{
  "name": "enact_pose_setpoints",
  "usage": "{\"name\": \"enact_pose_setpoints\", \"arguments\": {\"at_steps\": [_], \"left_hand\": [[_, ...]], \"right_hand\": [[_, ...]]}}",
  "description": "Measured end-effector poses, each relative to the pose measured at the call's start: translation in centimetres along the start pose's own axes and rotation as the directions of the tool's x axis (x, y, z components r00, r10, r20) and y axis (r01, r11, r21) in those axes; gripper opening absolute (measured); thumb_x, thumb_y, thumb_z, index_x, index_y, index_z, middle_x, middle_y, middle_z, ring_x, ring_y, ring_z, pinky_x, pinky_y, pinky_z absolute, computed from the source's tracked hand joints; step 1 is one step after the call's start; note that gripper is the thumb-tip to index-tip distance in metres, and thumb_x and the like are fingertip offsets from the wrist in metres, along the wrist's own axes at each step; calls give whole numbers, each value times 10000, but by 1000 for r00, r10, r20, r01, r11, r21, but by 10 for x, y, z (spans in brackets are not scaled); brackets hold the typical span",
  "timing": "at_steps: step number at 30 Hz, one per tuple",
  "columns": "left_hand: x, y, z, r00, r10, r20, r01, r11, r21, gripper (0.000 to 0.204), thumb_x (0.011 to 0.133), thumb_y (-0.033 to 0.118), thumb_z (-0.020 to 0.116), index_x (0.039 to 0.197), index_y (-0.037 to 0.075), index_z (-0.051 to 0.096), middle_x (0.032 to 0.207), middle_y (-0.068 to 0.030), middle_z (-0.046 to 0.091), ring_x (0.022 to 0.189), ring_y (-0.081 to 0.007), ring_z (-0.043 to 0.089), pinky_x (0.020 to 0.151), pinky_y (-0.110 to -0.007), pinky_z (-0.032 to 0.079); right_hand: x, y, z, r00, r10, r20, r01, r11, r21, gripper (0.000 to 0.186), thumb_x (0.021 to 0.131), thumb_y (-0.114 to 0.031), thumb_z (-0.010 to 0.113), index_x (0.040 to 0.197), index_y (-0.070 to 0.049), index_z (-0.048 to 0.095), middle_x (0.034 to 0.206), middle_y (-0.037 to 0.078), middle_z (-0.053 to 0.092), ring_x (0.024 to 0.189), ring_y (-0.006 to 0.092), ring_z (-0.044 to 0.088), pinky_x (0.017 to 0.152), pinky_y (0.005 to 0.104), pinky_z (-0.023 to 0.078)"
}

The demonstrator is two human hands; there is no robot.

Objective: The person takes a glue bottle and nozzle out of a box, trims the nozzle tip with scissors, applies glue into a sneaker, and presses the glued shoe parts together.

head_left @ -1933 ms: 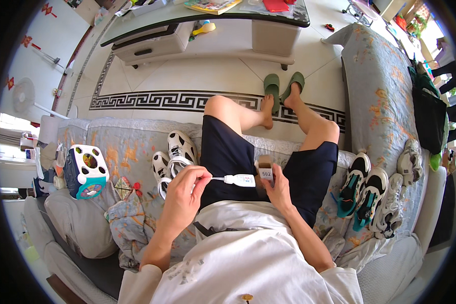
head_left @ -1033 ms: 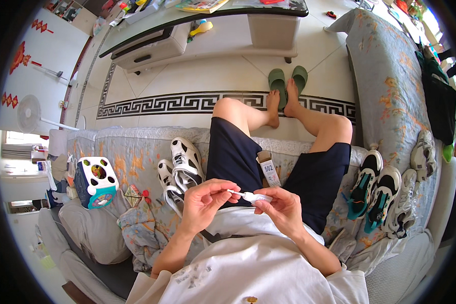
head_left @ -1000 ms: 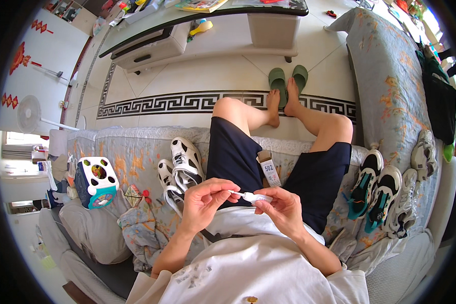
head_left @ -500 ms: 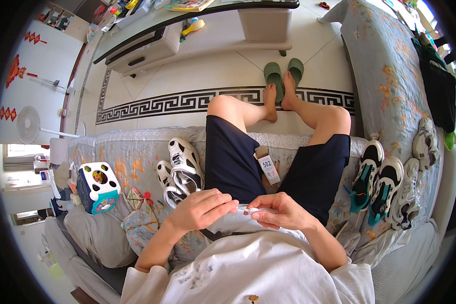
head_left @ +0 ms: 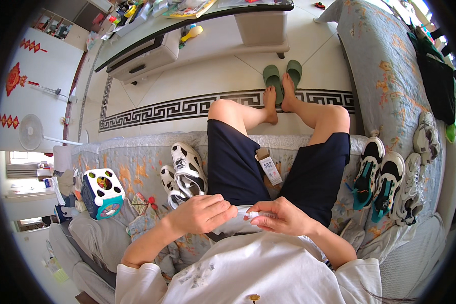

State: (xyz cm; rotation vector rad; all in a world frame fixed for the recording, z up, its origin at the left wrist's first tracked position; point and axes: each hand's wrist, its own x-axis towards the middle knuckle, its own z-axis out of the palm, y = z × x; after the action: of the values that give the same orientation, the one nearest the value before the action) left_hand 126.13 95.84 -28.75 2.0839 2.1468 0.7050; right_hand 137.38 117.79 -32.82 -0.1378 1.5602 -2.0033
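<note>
A small white bottle (head_left: 261, 215) is held level over the lap, in front of the white shirt (head_left: 268, 263). Its body is grasped by the right hand (head_left: 282, 217), between thumb and fingers. The nozzle end is pointed at the left hand (head_left: 203, 214), whose fingers are bent and bunched just at the tip; the undersides are hidden, so whether anything is pinched there cannot be told. Between the thighs, in dark shorts (head_left: 236, 164), a small open carton (head_left: 270, 169) is seen tilted, with its flap raised. By the left thigh, a pair of white-and-black shoes (head_left: 186, 164) is set on the flowered sofa cover (head_left: 124, 159); farther left, a toy cube (head_left: 104, 192) is placed. To the right, black-and-teal shoes (head_left: 388, 185) are lined up beside pale sneakers (head_left: 411, 190). Beyond, green slippers (head_left: 272, 78) are partly worn on the tiled floor (head_left: 207, 76).
</note>
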Motion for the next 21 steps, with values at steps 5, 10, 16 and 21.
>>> {"name": "enact_pose_setpoints", "arguments": {"at_steps": [5, 10, 16, 21], "left_hand": [[-3, 3, 1, 997, -70, 45, 71, 997, -21, 231, 734, 79, 709, 924, 0, 604, 774, -38, 561, 616, -154, 550, 473, -253, 459], [4, 0, -2, 999, -3, 34, 4, 1000, -20, 236, 725, 95, 720, 913, 11, 605, 771, -19, 556, 620, -137, 546, 463, -244, 442], [13, -5, -7, 987, 102, 128, -123, 979, 163, 168, 738, 170, 711, 831, 89, 596, 748, 18, 529, 624, -111, 498, 453, -214, 405], [12, -7, -1, 993, 76, 90, -76, 997, -2, 128, 749, 126, 689, 820, 91, 588, 685, 19, 463, 608, -116, 482, 424, -233, 392]], "right_hand": [[0, 0, 1, 984, -160, -78, 140, 966, -219, 273, 951, -242, 558, 1032, 14, 606, 567, 39, 481, 542, 109, 451, 539, 277, 400], [0, 0, -7, 998, 5, 68, -10, 997, 80, 309, 959, -278, 546, 1039, 12, 615, 586, -9, 468, 529, 64, 413, 498, 234, 344], [0, 1, -11, 963, 103, 248, -198, 896, 397, 349, 966, -330, 529, 1054, -7, 628, 592, -57, 412, 538, 38, 367, 487, 199, 295], [-3, -6, -13, 965, 122, 231, -180, 951, 251, 366, 965, -332, 531, 1072, 5, 622, 599, -51, 438, 550, 37, 398, 491, 208, 324]]}}
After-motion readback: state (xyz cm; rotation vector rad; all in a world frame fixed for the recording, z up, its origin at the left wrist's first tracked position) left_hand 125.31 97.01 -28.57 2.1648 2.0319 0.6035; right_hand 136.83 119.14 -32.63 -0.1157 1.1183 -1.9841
